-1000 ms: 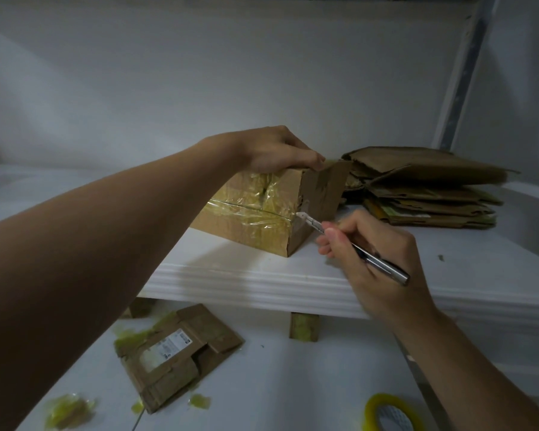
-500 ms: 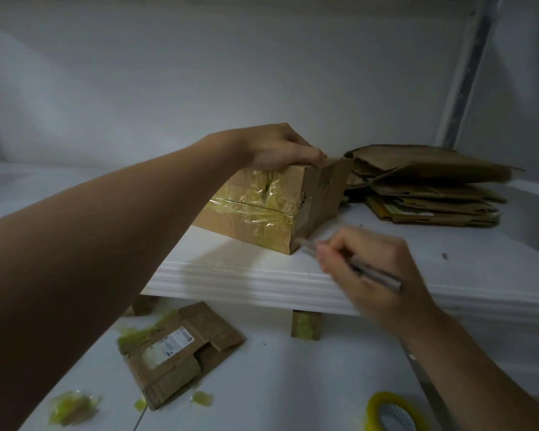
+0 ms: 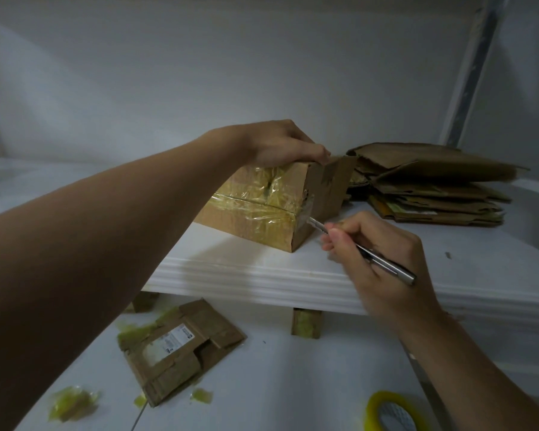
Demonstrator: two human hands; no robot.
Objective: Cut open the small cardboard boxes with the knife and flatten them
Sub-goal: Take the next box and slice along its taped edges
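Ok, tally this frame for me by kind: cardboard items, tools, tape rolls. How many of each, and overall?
Standing taped box: 1
Flattened box lying alone: 1
Pile of flattened cardboard: 1, sheets uncountable
Small brown blocks: 2
Knife: 1
Tape roll: 1
Total: 7
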